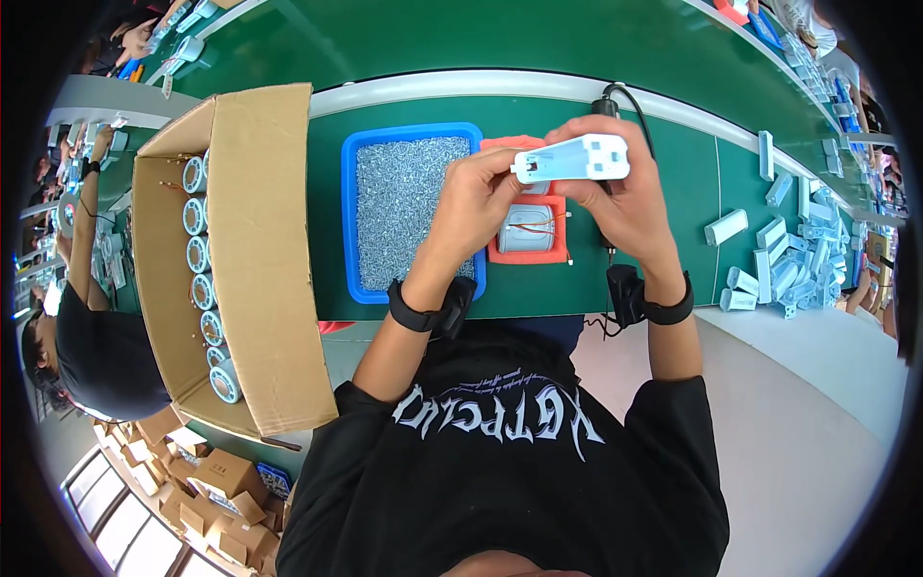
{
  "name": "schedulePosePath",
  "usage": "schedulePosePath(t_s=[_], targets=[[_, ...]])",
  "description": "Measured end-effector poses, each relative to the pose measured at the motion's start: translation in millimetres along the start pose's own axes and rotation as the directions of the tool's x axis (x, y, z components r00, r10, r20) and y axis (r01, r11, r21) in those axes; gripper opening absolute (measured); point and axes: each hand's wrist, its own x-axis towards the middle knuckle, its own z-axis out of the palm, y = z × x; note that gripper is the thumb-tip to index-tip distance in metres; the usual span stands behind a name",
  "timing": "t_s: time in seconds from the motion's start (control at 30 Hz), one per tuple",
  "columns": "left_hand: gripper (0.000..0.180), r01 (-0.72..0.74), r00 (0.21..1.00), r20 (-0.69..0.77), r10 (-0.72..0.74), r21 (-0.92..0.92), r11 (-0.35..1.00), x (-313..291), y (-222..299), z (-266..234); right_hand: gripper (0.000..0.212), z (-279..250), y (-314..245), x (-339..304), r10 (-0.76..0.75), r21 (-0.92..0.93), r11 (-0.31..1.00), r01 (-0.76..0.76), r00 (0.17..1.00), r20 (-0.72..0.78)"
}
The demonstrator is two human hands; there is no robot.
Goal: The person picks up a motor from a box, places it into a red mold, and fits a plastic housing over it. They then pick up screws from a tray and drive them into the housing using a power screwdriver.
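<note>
Above the bench I hold a pale blue plastic housing (pixel 575 161), long and hollow, its open side partly facing me. My left hand (pixel 469 200) pinches its narrow left end between thumb and fingers. Around its wider right end my right hand (pixel 630 207) is closed, thumb below and fingers behind. Under the housing lies a red foam holder (pixel 561 252), with a rounded grey-blue part (pixel 525 229) and thin coloured wires in it. My hands and the housing hide part of a second foam holder (pixel 500 144) behind it.
Left of my hands stands a blue tray (pixel 349 216) of small metal screws (pixel 404 212). A cardboard box (pixel 260 260) with round wired parts (pixel 199 255) stands further left. A black powered screwdriver (pixel 604 106) hangs behind my right hand. Similar housings (pixel 793 255) are heaped at right. A co-worker (pixel 106 337) sits left.
</note>
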Motion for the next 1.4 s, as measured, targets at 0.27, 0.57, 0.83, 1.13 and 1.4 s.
schedulePosePath(t_s=[0.27,0.57,0.83,1.13,1.4], targets=[[0.052,-0.197,0.978,0.047,0.201,0.511,0.837,-4.9,-7.2,-15.7,0.042,8.0,25.9,8.1,0.193,-0.349,0.929,-0.124,0.966,0.172],[0.048,-0.156,0.984,0.006,0.177,0.496,0.854,0.6,-6.5,-14.9,0.039,5.8,18.2,12.5,0.136,-0.625,0.78,0.026,0.968,0.209],[0.044,-0.02,1.0,0.008,0.018,0.417,0.909,5.9,-5.4,-14.9,0.041,9.4,10.4,18.6,0.155,-0.69,0.716,0.109,0.938,0.309],[0.045,-0.049,0.998,-0.013,0.066,0.54,0.84,1.4,-4.7,-12.0,0.041,20.0,13.0,24.2,0.125,-0.698,0.698,0.161,0.933,0.339],[0.041,-0.138,0.986,-0.022,0.165,0.444,0.885,1.1,-6.1,-3.4,0.037,6.9,42.3,0.0,0.183,-0.47,0.878,-0.091,0.971,0.155]])
